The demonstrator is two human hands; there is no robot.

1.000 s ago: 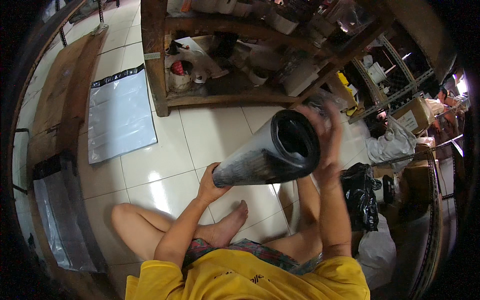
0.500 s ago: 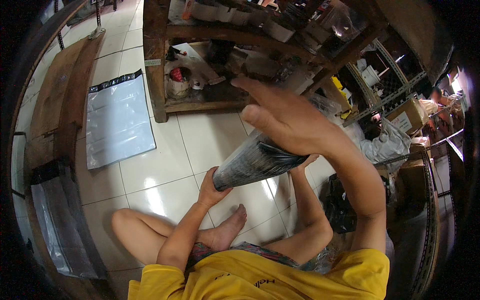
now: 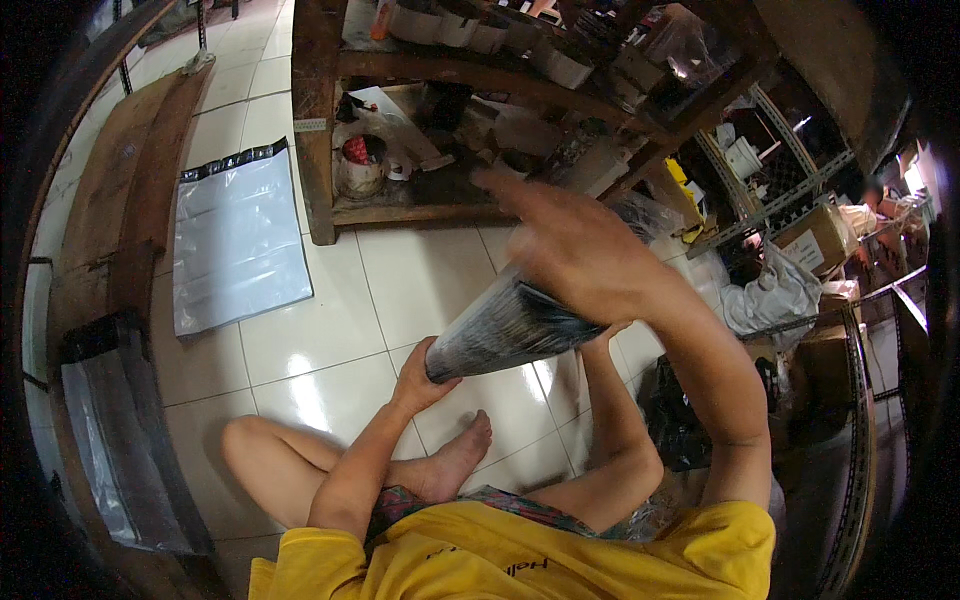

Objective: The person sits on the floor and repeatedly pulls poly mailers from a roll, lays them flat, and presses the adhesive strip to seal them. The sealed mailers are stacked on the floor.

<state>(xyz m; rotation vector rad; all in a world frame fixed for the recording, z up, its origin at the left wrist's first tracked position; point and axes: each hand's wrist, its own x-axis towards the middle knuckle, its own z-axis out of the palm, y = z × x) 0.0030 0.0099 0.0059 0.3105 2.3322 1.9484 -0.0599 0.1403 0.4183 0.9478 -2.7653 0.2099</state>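
My left hand (image 3: 418,379) is closed round the lower left end of a streaked grey and black plastic bundle (image 3: 500,325), rolled or bent into a thick tube. The bundle is held tilted above the floor between my legs, its far end rising to the right. Over that upper end is my right hand (image 3: 580,250), smeared by motion, with its fingers stretched out toward the shelf. It covers part of the bundle, and I cannot tell whether it touches the plastic.
A white plastic mailing bag (image 3: 240,240) with a black edge lies on the tiled floor. At left, another plastic bag (image 3: 135,450) rests by a wooden board (image 3: 120,200). Ahead stands a wooden shelf (image 3: 318,190) holding a pot (image 3: 360,180). Metal racks (image 3: 770,210) with boxes stand right.
My right hand has shifted slightly right and downward over the bundle's upper end, and its thumb is more blurred. My left hand keeps its hold in nearly the same place.
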